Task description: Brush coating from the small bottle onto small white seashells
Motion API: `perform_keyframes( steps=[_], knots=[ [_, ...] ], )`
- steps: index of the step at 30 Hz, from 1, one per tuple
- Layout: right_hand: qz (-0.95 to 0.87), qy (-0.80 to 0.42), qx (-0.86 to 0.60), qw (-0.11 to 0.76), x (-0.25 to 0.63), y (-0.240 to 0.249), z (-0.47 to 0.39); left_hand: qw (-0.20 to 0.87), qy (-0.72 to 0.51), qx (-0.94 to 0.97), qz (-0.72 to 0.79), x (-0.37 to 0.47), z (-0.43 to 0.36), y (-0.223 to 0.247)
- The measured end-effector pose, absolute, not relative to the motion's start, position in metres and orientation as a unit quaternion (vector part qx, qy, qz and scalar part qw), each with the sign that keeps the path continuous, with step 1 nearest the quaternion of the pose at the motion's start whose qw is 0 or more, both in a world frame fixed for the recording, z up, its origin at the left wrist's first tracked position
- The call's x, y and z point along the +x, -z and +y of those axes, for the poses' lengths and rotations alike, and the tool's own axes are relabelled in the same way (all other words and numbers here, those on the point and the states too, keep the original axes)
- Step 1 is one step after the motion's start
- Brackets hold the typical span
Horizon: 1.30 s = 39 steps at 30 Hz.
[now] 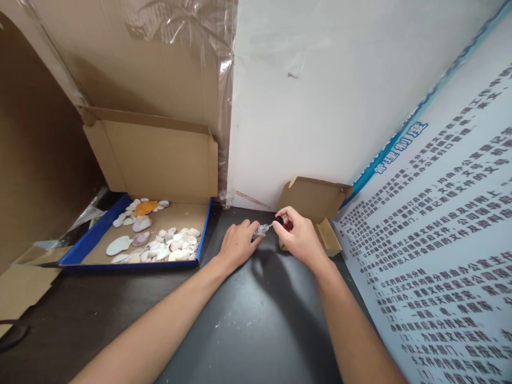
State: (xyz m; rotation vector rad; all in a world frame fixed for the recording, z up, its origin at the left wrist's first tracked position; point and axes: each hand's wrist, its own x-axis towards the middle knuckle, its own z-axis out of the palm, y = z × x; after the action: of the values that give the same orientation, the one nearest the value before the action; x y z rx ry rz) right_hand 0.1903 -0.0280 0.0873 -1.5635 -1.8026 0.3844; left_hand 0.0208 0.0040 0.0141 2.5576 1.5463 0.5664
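My left hand (239,243) is closed around a small clear bottle (261,230), held low over the dark tabletop. To its right, my right hand (298,234) pinches a black cap (279,219), from which a thin pale stem reaches toward the bottle's mouth. Whether the stem's tip touches the bottle is too small to tell. Behind my right hand stands an open small cardboard box (329,237). Farther left, an open blue-edged box (205,229) holds many white shells (180,245) and an orange shell (145,208).
A white panel (292,117) and tall cardboard wrapped in clear plastic stand behind the table (240,325). A printed poster (432,224) slopes along the right side. Cardboard pieces (28,282) and a dark loop lie at the far left.
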Motion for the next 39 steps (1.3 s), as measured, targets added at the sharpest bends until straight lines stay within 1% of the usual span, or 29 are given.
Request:
perform_keyframes(
  steps=[8,16,24,28,31,33,35,39],
  knots=[
    [-0.691,-0.146,-0.613,0.354,0.193,-0.094,-0.030,0.046,-0.178,0.839,0.513,0.020,0.003,-0.012],
    [-0.690,-0.127,-0.617,0.357,0.191,-0.086,-0.027,0.053,-0.182,0.842,0.505,0.021,0.002,-0.013],
    [-0.692,-0.132,-0.593,0.391,0.195,-0.095,-0.031,0.066,-0.187,0.837,0.509,0.020,-0.001,-0.014],
    [-0.686,-0.135,-0.589,0.405,0.198,-0.101,-0.033,0.096,-0.204,0.827,0.514,0.020,0.001,-0.010],
    [-0.667,-0.185,-0.570,0.443,0.197,-0.103,-0.035,0.157,-0.232,0.812,0.512,0.020,0.006,-0.006],
    [-0.640,-0.259,-0.542,0.479,0.196,-0.101,-0.039,0.205,-0.261,0.795,0.508,0.019,0.010,-0.004],
    [-0.607,-0.328,-0.514,0.508,0.193,-0.097,-0.045,0.220,-0.267,0.791,0.505,0.019,0.014,-0.003],
    [-0.569,-0.368,-0.502,0.538,0.186,-0.082,-0.064,0.252,-0.272,0.779,0.505,0.019,0.018,-0.005]
  ],
)
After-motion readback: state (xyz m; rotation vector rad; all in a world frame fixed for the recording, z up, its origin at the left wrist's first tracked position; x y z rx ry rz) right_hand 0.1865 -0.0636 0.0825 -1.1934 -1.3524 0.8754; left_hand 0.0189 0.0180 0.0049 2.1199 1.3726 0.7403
